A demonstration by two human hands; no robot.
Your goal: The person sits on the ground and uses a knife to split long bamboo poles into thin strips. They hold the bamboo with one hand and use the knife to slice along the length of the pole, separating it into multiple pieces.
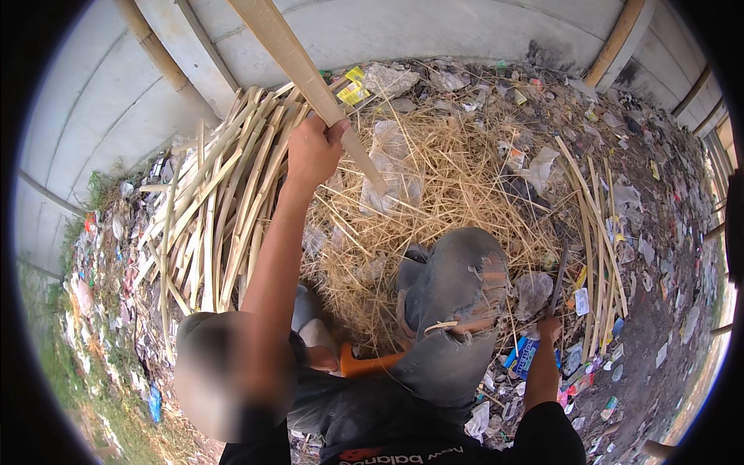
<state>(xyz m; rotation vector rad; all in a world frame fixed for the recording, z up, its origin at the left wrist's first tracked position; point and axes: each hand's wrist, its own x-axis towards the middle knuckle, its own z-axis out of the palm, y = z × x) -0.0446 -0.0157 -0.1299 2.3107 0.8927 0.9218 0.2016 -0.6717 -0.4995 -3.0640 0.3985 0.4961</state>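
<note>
My left hand (314,151) is raised and closed around a long split-bamboo slat (298,66). The slat slants from the top of the view down to its lower end over a heap of pale shavings (442,167). At my right side, low beside my knee, my right hand (549,329) grips a long dark-bladed knife (560,271), its blade pointing away from me. The knife and the slat are well apart. My bent right knee (457,271), in torn grey trousers, stands between the two hands.
A big pile of bamboo strips (225,194) lies at the left. Several thinner strips (595,240) lie at the right. Litter (659,209) covers the ground, with a blue wrapper (525,356) near my right hand. An orange seat edge (368,364) shows below me. A panel wall (465,31) stands ahead.
</note>
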